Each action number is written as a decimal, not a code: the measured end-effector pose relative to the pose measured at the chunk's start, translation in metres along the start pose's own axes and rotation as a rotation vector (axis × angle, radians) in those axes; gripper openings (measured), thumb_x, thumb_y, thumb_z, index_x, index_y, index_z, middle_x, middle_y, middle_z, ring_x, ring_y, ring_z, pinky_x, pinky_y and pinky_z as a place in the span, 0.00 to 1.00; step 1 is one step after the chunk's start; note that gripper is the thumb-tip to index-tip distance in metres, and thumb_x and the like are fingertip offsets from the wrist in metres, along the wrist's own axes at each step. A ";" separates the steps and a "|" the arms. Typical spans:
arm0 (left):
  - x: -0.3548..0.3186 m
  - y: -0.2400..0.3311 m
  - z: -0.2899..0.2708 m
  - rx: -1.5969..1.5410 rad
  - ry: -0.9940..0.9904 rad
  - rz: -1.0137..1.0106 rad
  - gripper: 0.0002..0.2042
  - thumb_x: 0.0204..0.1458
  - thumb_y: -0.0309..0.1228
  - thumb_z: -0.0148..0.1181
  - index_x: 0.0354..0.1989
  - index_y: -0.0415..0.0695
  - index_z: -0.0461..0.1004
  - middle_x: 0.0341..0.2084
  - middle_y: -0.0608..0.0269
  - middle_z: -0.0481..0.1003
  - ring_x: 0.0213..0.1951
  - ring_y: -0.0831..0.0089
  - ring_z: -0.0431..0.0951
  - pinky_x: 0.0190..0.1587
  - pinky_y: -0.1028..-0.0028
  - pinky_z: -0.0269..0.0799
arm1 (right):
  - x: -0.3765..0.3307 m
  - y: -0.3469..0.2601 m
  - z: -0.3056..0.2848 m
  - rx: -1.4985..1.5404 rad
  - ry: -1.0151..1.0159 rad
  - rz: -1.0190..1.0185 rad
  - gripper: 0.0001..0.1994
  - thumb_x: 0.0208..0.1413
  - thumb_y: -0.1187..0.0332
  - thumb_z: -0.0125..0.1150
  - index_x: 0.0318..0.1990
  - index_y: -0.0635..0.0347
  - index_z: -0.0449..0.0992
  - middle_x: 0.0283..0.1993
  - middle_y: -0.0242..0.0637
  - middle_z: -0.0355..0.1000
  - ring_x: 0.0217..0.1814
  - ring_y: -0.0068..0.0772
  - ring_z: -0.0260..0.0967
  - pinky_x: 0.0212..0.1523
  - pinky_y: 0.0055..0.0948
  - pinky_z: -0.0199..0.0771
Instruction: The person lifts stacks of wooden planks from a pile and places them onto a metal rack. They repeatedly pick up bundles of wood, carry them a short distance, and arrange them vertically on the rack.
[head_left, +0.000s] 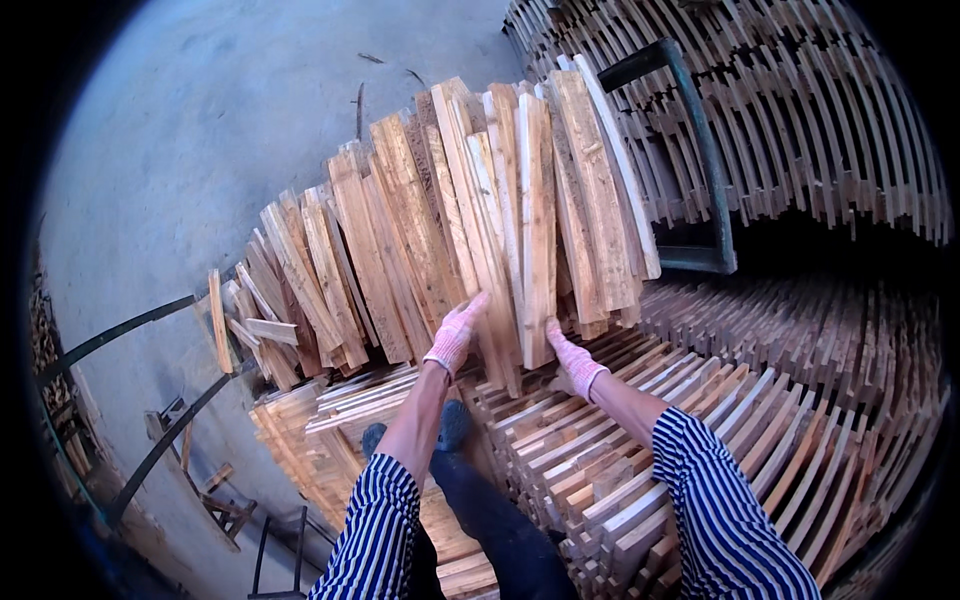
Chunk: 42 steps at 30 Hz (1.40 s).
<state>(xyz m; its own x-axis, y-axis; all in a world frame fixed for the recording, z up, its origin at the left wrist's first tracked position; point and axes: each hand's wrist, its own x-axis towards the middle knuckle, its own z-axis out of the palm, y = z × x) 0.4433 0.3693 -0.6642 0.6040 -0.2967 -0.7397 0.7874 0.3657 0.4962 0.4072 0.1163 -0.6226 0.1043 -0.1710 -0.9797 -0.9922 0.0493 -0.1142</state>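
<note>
Long pale-brown wooden boards (pixel 538 230) lie side by side at the frame's centre, their lower ends touched by the pink-gloved left hand (pixel 458 335) and pink-gloved right hand (pixel 573 363) from either side, though whether the partly hidden fingers clamp them I cannot tell.

1. Floor (pixel 230 120): smooth, blue-grey, concrete-like, spanning far centre to left.
2. Debris (pixel 360 110): thin dark slivers, on the far floor.
3. Curved-looking rails (pixel 125 330): dark, two, left side.
4. Frame (pixel 703 140): dark green-grey, metal-looking, squared, far right.
5. Background stack (pixel 800 100): weathered slats in close rows, far right.
6. Light: cool, pale over the floor; deep shadow beneath the background stack.
</note>
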 end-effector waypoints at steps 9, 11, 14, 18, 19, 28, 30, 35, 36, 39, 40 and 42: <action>-0.024 0.000 0.001 -0.508 -0.023 0.076 0.35 0.55 0.62 0.62 0.63 0.47 0.72 0.54 0.58 0.77 0.52 0.62 0.78 0.57 0.58 0.75 | -0.021 -0.060 0.044 0.074 -0.164 -0.444 0.55 0.55 0.29 0.60 0.77 0.60 0.49 0.79 0.44 0.52 0.79 0.42 0.49 0.76 0.44 0.51; -0.029 0.005 0.024 -0.478 0.016 0.023 0.41 0.56 0.63 0.61 0.69 0.45 0.66 0.61 0.54 0.72 0.59 0.59 0.73 0.63 0.56 0.70 | -0.011 -0.059 0.037 0.029 -0.053 -0.450 0.57 0.51 0.28 0.63 0.76 0.62 0.51 0.77 0.45 0.54 0.78 0.43 0.51 0.76 0.43 0.52; -0.036 0.003 -0.010 -0.596 -0.026 -0.170 0.40 0.58 0.62 0.60 0.71 0.45 0.65 0.62 0.54 0.72 0.61 0.60 0.73 0.64 0.58 0.69 | -0.056 -0.072 0.061 0.059 -0.358 -0.313 0.55 0.51 0.28 0.64 0.75 0.61 0.56 0.76 0.44 0.57 0.77 0.42 0.52 0.76 0.43 0.51; -0.058 0.042 -0.016 -0.321 0.039 0.107 0.42 0.56 0.64 0.60 0.69 0.43 0.66 0.61 0.52 0.72 0.61 0.61 0.73 0.64 0.60 0.71 | -0.084 -0.069 0.065 -0.030 -0.495 -0.366 0.49 0.54 0.32 0.64 0.74 0.57 0.60 0.74 0.44 0.60 0.73 0.41 0.59 0.72 0.44 0.60; -0.068 0.055 -0.012 -0.382 -0.042 0.062 0.40 0.57 0.61 0.62 0.69 0.42 0.66 0.60 0.55 0.73 0.60 0.63 0.74 0.63 0.62 0.70 | -0.091 -0.065 0.073 0.017 -0.482 -0.309 0.47 0.55 0.34 0.64 0.74 0.56 0.60 0.74 0.43 0.60 0.72 0.40 0.61 0.70 0.44 0.63; -0.194 0.188 0.049 -0.240 -0.054 -0.010 0.40 0.52 0.58 0.69 0.66 0.43 0.68 0.59 0.55 0.74 0.59 0.61 0.74 0.62 0.59 0.69 | -0.222 -0.073 0.102 0.195 -0.420 -0.250 0.39 0.56 0.34 0.63 0.66 0.52 0.71 0.58 0.41 0.77 0.55 0.42 0.77 0.58 0.45 0.78; -0.249 0.222 0.076 -0.241 -0.046 -0.118 0.41 0.52 0.58 0.69 0.67 0.44 0.67 0.61 0.55 0.73 0.61 0.59 0.72 0.65 0.55 0.67 | -0.279 -0.083 0.084 0.130 -0.468 -0.250 0.39 0.56 0.34 0.64 0.65 0.53 0.72 0.57 0.41 0.78 0.54 0.41 0.78 0.57 0.45 0.78; -0.350 0.257 0.116 -0.389 -0.126 -0.082 0.41 0.52 0.60 0.68 0.69 0.47 0.66 0.62 0.57 0.73 0.61 0.58 0.73 0.65 0.52 0.68 | -0.458 -0.104 0.078 -0.048 -0.340 -0.233 0.35 0.58 0.38 0.64 0.63 0.56 0.75 0.57 0.41 0.79 0.55 0.38 0.78 0.56 0.42 0.79; -0.371 0.263 0.133 -0.392 -0.144 -0.067 0.40 0.53 0.59 0.68 0.69 0.47 0.66 0.62 0.57 0.73 0.61 0.58 0.73 0.65 0.52 0.68 | -0.476 -0.100 0.064 -0.044 -0.340 -0.280 0.35 0.58 0.38 0.64 0.63 0.56 0.75 0.57 0.41 0.79 0.55 0.38 0.79 0.56 0.42 0.79; -0.458 0.300 0.194 -0.412 -0.182 -0.052 0.41 0.54 0.51 0.70 0.72 0.45 0.60 0.65 0.52 0.69 0.65 0.54 0.69 0.67 0.53 0.65 | -0.546 -0.085 0.025 0.068 -0.383 -0.352 0.34 0.58 0.43 0.67 0.62 0.60 0.74 0.55 0.43 0.79 0.52 0.37 0.80 0.54 0.40 0.81; -0.477 0.304 0.207 -0.380 -0.210 -0.003 0.41 0.55 0.51 0.70 0.72 0.44 0.60 0.64 0.51 0.70 0.64 0.55 0.70 0.66 0.54 0.67 | -0.576 -0.079 0.017 0.111 -0.398 -0.451 0.33 0.58 0.44 0.69 0.62 0.61 0.74 0.54 0.42 0.80 0.50 0.37 0.80 0.54 0.39 0.81; -0.513 0.309 0.240 -0.302 -0.298 0.072 0.41 0.55 0.51 0.69 0.71 0.43 0.60 0.62 0.51 0.71 0.62 0.56 0.72 0.64 0.55 0.70 | -0.644 -0.058 -0.003 0.222 -0.395 -0.660 0.33 0.57 0.47 0.71 0.61 0.62 0.74 0.50 0.41 0.81 0.47 0.37 0.81 0.53 0.38 0.81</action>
<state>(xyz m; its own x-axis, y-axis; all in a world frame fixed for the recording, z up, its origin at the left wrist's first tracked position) 0.4068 0.4225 -0.0221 0.7003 -0.4865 -0.5224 0.6971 0.6237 0.3537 0.3973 0.2208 0.0151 0.7227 0.1260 -0.6796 -0.6850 0.2612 -0.6801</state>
